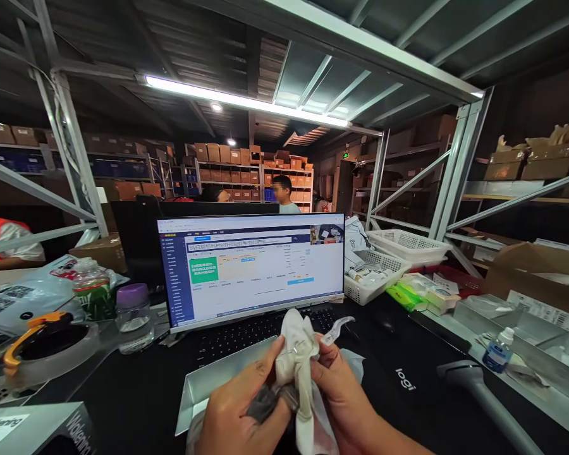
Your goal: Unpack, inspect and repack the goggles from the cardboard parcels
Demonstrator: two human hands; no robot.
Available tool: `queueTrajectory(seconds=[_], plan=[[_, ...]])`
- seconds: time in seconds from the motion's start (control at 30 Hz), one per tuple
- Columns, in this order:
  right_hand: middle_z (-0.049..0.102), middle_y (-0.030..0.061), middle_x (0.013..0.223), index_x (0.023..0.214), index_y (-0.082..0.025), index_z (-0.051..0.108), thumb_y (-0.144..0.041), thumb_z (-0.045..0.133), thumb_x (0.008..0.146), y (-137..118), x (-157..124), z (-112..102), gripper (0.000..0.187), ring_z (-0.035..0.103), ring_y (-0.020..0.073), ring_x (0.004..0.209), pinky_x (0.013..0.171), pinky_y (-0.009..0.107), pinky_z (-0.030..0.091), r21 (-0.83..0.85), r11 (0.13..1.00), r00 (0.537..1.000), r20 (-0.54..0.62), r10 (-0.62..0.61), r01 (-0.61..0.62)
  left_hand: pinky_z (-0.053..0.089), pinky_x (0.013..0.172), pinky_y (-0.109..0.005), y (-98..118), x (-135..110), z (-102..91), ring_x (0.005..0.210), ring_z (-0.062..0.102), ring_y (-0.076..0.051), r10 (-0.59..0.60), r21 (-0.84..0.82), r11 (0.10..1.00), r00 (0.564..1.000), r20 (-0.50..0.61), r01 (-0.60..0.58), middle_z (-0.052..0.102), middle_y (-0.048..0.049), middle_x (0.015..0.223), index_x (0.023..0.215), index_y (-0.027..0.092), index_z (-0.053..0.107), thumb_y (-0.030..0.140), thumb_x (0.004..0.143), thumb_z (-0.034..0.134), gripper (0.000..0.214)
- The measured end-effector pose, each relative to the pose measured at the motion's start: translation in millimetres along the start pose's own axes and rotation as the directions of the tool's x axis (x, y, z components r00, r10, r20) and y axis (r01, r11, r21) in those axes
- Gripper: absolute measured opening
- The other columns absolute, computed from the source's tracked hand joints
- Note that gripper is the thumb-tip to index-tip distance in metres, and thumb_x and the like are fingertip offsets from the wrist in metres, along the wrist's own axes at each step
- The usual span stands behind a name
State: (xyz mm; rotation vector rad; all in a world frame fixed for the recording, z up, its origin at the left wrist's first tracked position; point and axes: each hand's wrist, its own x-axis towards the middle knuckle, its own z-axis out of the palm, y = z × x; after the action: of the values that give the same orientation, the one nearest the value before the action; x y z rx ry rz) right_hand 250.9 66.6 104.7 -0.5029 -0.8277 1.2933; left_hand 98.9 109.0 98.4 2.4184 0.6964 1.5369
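Both my hands grip a cream-coloured item [291,354] with rounded tips and a pale strap hanging down, which looks like a shoe or sandal. My left hand [241,398] is closed round its left side, by a dark grey part. On its right side my right hand [334,379] pinches it between thumb and fingers. A clear plastic strip [337,328] sticks out above the right fingers. Thin whitish wrapping [325,417] hangs beneath the item. Behind my left hand lies an open silver box [194,388], partly hidden by that hand.
A monitor [251,272] and a keyboard [237,335] stand ahead. To the right are a barcode scanner [474,379], a small blue bottle [499,351] and white baskets [374,284]. A purple-lidded jar [133,319], tape roll [52,344] and grey box [38,426] sit left. People are beyond.
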Motion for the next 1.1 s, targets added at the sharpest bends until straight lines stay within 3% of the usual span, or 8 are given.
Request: queueTrajectory(seconds=[0.1,0.17,0.3,0.43,0.63,0.87,1.0,1.1], plan=[[0.075,0.0016,0.082,0.099,-0.022,0.068,-0.038,0.096,0.057,-16,1,5,0.053,0.071,0.0200,0.068,0.074,0.036,0.058,0.131,0.986,0.993,-0.041,0.112,-0.106,0.055,0.091,-0.016,3,0,0.1,0.101,0.074,-0.015,0.058,0.016,0.998,0.998,-0.012,-0.058,0.075,0.0032,0.120,0.141,0.031,0.054,0.019,0.084,0.068,0.060],[0.075,0.0012,0.079,0.096,-0.022,0.070,-0.041,0.097,0.054,-20,2,6,0.054,0.069,0.0190,0.064,0.071,0.035,0.058,0.132,0.985,0.990,-0.076,0.120,-0.109,0.055,0.089,-0.014,5,1,-1.0,0.096,0.075,-0.013,0.074,0.015,0.997,0.997,-0.033,-0.074,0.076,0.0036,0.115,0.140,0.030,0.055,0.018,0.083,0.068,0.059],[0.075,0.0002,0.075,0.086,-0.021,0.073,-0.041,0.099,0.050,-8,1,3,0.049,0.068,0.0156,0.064,0.068,0.029,0.055,-0.012,1.000,0.990,-0.137,-0.012,0.011,0.055,0.086,-0.012,4,3,-4.0,0.094,0.076,-0.013,0.099,0.038,0.995,0.990,-0.100,-0.095,0.077,0.0036,0.114,0.136,0.028,0.058,0.017,0.081,0.067,0.057],[0.074,-0.0008,0.074,0.076,-0.018,0.073,-0.036,0.101,0.045,4,0,-2,0.045,0.066,0.0133,0.069,0.067,0.023,0.050,-0.208,0.975,0.978,-0.173,-0.118,0.081,0.056,0.084,-0.012,0,0,-5.1,0.093,0.076,-0.014,0.099,0.134,0.987,0.991,-0.089,-0.087,0.076,0.0005,0.116,0.137,0.025,0.058,0.020,0.082,0.065,0.055],[0.072,-0.0026,0.073,0.075,-0.019,0.068,-0.037,0.102,0.040,8,8,-5,0.052,0.066,0.0158,0.073,0.070,0.027,0.051,-0.145,0.988,0.964,-0.251,-0.091,0.055,0.055,0.083,-0.010,-6,1,0.9,0.088,0.076,-0.012,0.170,0.188,0.970,0.983,-0.070,-0.154,0.078,-0.0004,0.109,0.130,0.022,0.061,0.024,0.088,0.060,0.042],[0.074,-0.0010,0.073,0.081,-0.016,0.069,-0.026,0.102,0.044,-16,12,-4,0.050,0.067,0.0117,0.064,0.068,0.023,0.051,0.044,0.990,0.990,-0.029,0.136,-0.135,0.057,0.085,-0.013,-5,6,-3.2,0.088,0.077,-0.014,0.209,0.226,0.956,0.975,-0.068,-0.189,0.078,-0.0029,0.111,0.131,0.021,0.061,0.027,0.091,0.060,0.041],[0.076,0.0045,0.084,0.090,-0.012,0.072,-0.026,0.099,0.053,-34,10,-7,0.048,0.071,0.0139,0.073,0.077,0.027,0.054,0.089,0.980,0.981,0.095,0.171,-0.180,0.056,0.089,-0.015,-3,6,-10.7,0.091,0.076,-0.013,0.182,0.219,0.964,0.976,-0.122,-0.152,0.077,-0.0034,0.113,0.136,0.021,0.058,0.029,0.091,0.061,0.046],[0.076,0.0048,0.084,0.094,-0.013,0.072,-0.029,0.098,0.058,-37,7,-9,0.047,0.071,0.0145,0.074,0.078,0.028,0.054,0.058,0.984,0.982,0.091,0.164,-0.170,0.055,0.090,-0.015,-3,4,-11.3,0.094,0.076,-0.014,0.160,0.214,0.968,0.978,-0.131,-0.130,0.077,-0.0023,0.112,0.137,0.022,0.058,0.026,0.090,0.061,0.047]])
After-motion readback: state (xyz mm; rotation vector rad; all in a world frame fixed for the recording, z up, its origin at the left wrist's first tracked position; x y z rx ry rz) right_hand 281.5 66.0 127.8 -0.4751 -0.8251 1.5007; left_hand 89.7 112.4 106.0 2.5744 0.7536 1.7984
